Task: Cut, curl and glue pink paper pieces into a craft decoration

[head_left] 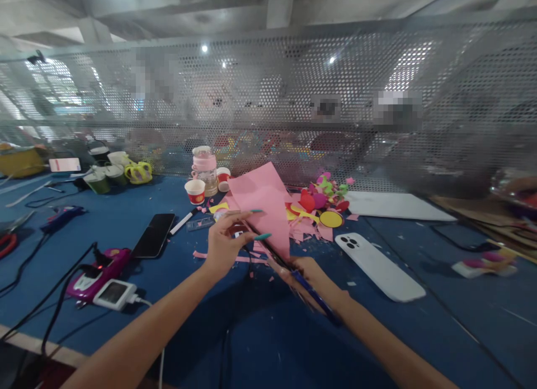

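A sheet of pink paper [262, 196] is held up above the blue table, tilted. My left hand [226, 241] pinches its lower left edge between thumb and fingers, with long green nails showing. My right hand [308, 277] is closed around scissors [312, 293] with blue handles, whose blades point up and left along the lower edge of the paper, close to my left thumb. Pink paper scraps [304, 228] lie behind the hands, beside a yellow oval with a dark rim [331, 219] and a pile of red, magenta and green cut pieces [321, 196].
Left on the table [251, 344] are a black phone [154, 235], a purple power strip [98, 271] and cables. Paper cups [195, 192] and a pink-lidded bottle [204, 168] stand behind. A white phone [380, 266] lies right, before a white panel [398, 205]. Perforated metal screen [260, 109] behind.
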